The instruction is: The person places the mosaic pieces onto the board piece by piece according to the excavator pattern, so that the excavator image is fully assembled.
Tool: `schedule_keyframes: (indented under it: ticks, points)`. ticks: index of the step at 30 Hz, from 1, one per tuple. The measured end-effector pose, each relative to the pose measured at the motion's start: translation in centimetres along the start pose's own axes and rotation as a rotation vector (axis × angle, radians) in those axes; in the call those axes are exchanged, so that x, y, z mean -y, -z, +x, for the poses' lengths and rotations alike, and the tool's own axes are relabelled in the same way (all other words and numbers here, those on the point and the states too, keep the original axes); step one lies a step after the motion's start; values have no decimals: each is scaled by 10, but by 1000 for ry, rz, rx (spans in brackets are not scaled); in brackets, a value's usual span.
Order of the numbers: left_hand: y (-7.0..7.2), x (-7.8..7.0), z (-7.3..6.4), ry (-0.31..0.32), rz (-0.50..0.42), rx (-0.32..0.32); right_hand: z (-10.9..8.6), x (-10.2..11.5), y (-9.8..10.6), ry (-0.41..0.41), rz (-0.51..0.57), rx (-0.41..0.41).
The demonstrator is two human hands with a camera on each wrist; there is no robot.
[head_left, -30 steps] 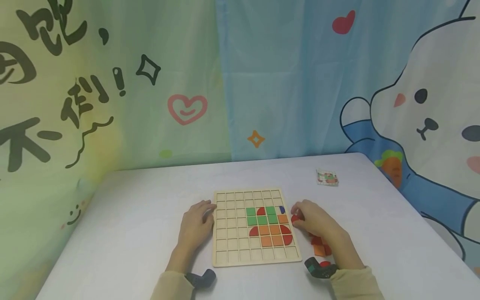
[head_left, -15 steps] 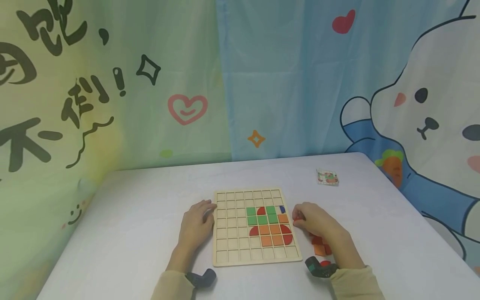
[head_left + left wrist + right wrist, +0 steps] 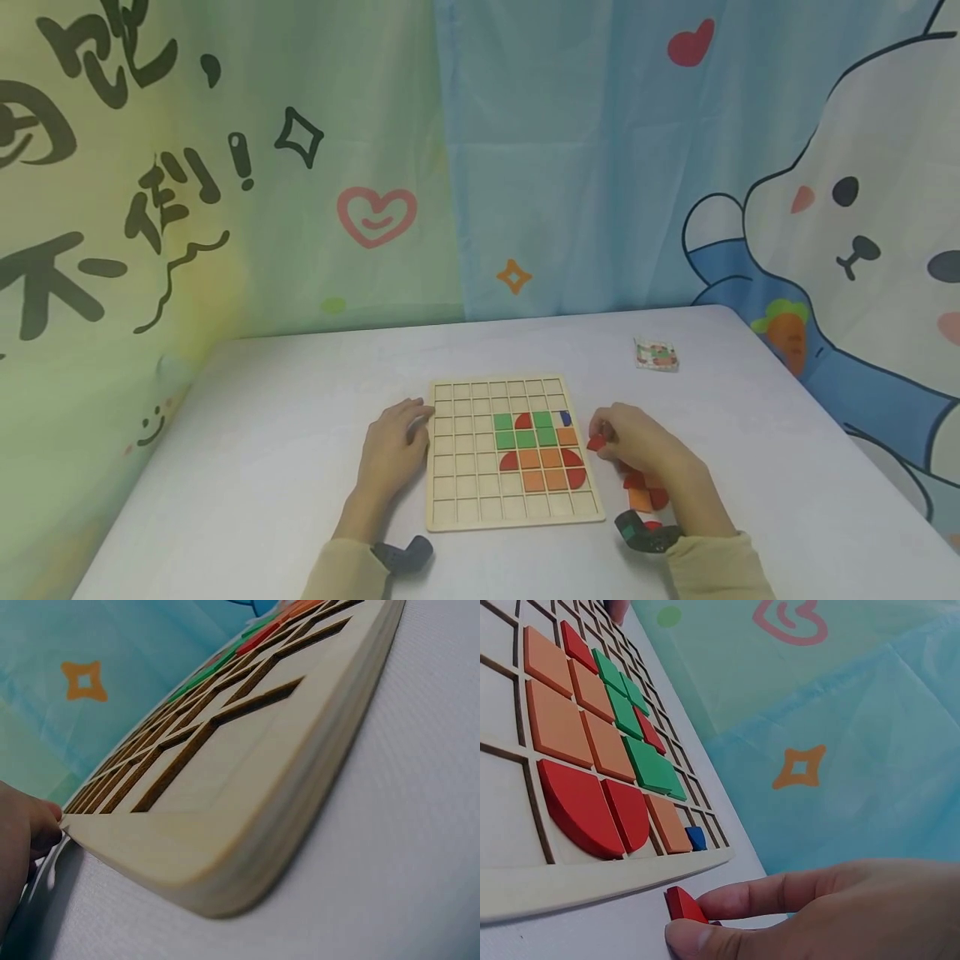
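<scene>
A wooden grid board (image 3: pixel 465 486) lies on the table between the hands. Green square tiles (image 3: pixel 504 439), orange square tiles (image 3: pixel 555 478), red quarter-circle tiles (image 3: pixel 576 477) and a small blue tile (image 3: pixel 566 418) sit in its right half. The left hand (image 3: pixel 393 439) rests at the board's left edge, its fingers touching the rim (image 3: pixel 247 847) in the left wrist view. Just right of the board, the right hand (image 3: pixel 641 442) pinches a red tile (image 3: pixel 684 904) between thumb and fingers. That tile appears quarter-round; the fingers hide part of it.
Loose orange tiles (image 3: pixel 640 500) and red ones lie beneath and beside the right forearm. A small printed packet (image 3: pixel 656 356) is at the back right of the white table (image 3: pixel 300 400). A printed curtain (image 3: pixel 525 167) hangs behind. Each wrist wears a dark device (image 3: pixel 647 536).
The right hand has shifted slightly right, and more of the red tile shows between its fingers. The left hand and the board's tiles stay as they were.
</scene>
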State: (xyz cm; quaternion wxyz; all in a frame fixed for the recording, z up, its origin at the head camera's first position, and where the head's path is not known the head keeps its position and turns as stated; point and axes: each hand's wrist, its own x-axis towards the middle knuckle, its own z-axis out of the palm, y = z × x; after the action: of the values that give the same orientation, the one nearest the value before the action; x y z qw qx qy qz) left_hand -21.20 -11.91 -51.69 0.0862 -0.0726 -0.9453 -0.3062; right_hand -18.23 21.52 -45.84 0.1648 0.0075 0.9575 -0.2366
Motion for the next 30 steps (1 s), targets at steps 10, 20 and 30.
schedule_keyframes:
  ticks: [10, 20, 30]
  points:
    - [0, 0, 0, -4, -5, 0, -2, 1, 1, 9, -23, 15]
    - [-1, 1, 0, 0, -1, 0, -1, -1, 2, 68, -30, -8]
    - [-1, 1, 0, -4, 0, -10, 0, 18, 1, 173, -19, -67]
